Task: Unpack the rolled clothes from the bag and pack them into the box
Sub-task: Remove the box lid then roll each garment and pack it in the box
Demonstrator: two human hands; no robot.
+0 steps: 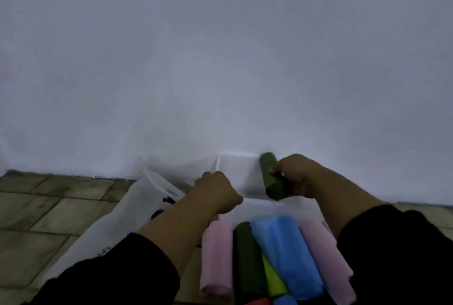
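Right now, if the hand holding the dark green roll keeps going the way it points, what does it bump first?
Probably the white box. The right hand points the dark green roll left and away, over the box's open top. Depth is blurry, so it might reach the white wall behind.

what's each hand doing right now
Left hand: closed on the edge of the white box.
Right hand: closed, holding a dark green roll.

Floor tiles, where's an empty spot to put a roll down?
Bare tiled floor lies left of the white bag. The white box looks bare between the left hand and the dark green roll in the right hand. Rolls crowd the space between the forearms.
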